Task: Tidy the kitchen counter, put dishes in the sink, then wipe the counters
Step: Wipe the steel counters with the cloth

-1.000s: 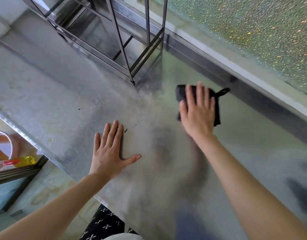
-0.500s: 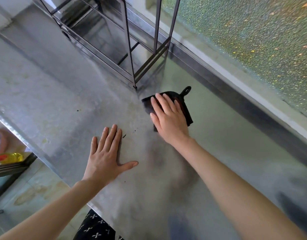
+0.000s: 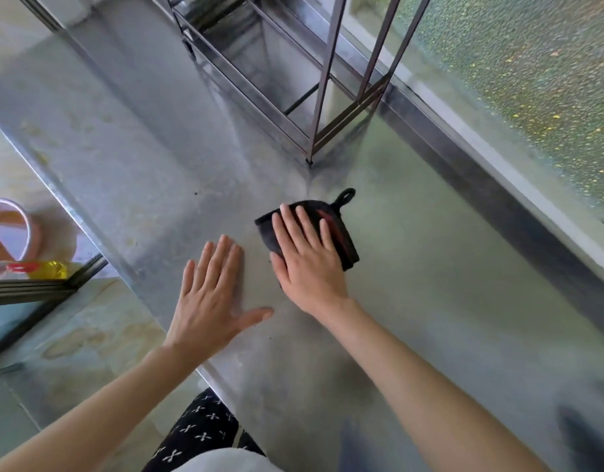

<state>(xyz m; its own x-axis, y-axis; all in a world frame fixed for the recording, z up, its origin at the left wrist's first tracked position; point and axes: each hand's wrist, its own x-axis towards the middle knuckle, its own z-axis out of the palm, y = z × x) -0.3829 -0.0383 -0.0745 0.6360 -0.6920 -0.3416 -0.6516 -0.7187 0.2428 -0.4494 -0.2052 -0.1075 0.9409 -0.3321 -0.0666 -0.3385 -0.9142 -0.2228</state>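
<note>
The right hand (image 3: 307, 264) lies flat on a folded black cloth (image 3: 348, 243), fingers straight and slightly spread, pressing it onto the steel counter (image 3: 447, 267); the cloth's hanging loop projects just beyond the fingertips. The left hand (image 3: 208, 298) rests palm-down on the counter just beside the cloth, fingers straight and together, thumb spread toward the right wrist, holding nothing

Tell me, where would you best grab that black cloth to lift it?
Probably by its loop, which pokes out at the far corner, clear of the right hand pressing the black cloth flat on the counter. Pinch it from above, on the far side; the flat edges offer little to catch.
</note>
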